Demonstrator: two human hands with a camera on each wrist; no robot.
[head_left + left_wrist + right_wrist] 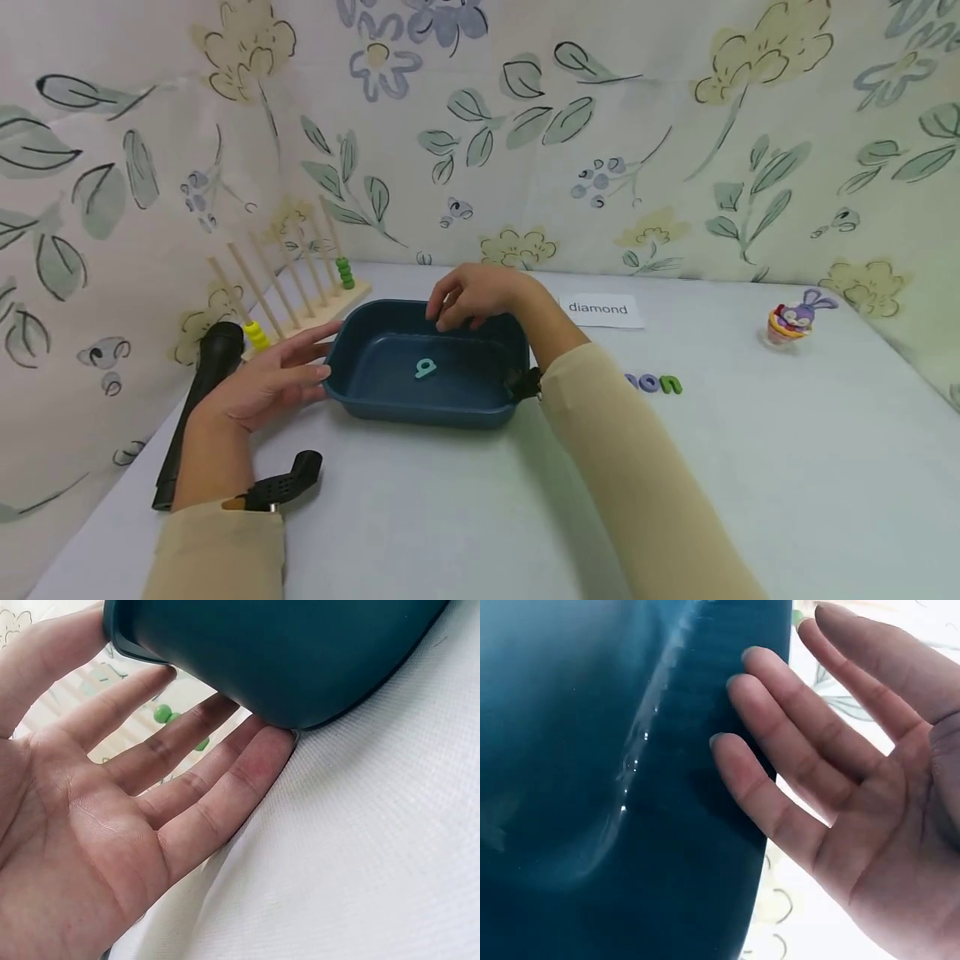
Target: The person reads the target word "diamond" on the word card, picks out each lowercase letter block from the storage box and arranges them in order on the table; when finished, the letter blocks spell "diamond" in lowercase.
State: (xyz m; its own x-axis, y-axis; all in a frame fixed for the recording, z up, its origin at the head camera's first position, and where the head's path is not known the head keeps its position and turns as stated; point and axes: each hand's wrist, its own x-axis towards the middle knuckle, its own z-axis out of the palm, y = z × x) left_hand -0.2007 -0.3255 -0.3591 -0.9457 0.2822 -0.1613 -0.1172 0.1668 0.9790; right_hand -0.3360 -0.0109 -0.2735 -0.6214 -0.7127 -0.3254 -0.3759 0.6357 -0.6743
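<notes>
Left hand [262,385], fingers straight, steadies the dark blue plastic tray [360,398]; right hand [472,296] hovers empty at frame centre; best keep the tray braced.

Even, bright overhead light fills the scene; shadows stay faint. Wide-angle bending curves the edges. Glare streaks the glossy dark-blue plastic tray [630,787], blurred at close range in wrist views.
</notes>
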